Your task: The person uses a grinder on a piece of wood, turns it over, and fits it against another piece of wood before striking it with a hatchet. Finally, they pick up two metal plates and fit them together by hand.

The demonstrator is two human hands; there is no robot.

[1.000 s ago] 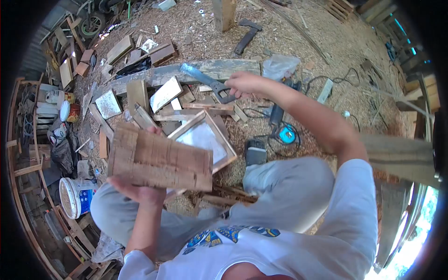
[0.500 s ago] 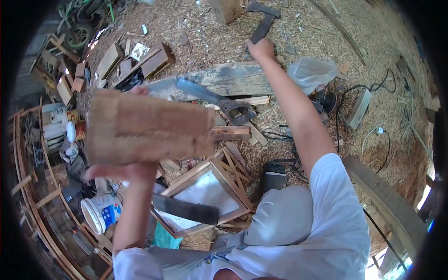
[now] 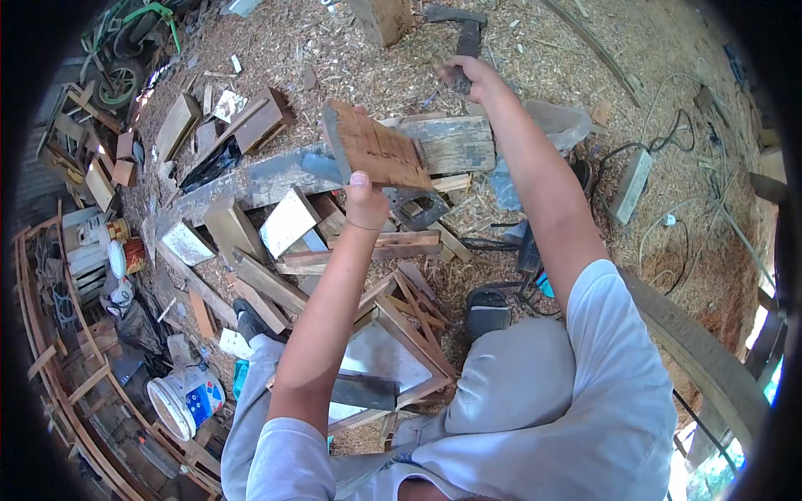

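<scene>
My left hand (image 3: 365, 200) is closed on the near edge of a rough wooden board (image 3: 380, 150), thumb on top, holding it tilted in the air. My right hand (image 3: 469, 73) is farther forward, its fingers around the handle of a hatchet (image 3: 470, 37), whose dark head points away from me over the chips. Under the held board lies a handsaw, its handle (image 3: 422, 204) showing and most of its blade hidden. A long weathered plank (image 3: 459, 144) runs crosswise below both hands.
An upright wooden block (image 3: 380, 21) stands beyond the hatchet. Offcuts (image 3: 263, 121) and a wood frame (image 3: 418, 342) lie around my legs. A white bucket (image 3: 185, 402) is at left. Black cable (image 3: 643, 154), a plastic bag (image 3: 555, 121) and a thick beam (image 3: 689, 359) are at right.
The board has moved right and away from me in my left hand, turning from a broad view to a slanted one. My right hand has shifted up the hatchet's handle.
</scene>
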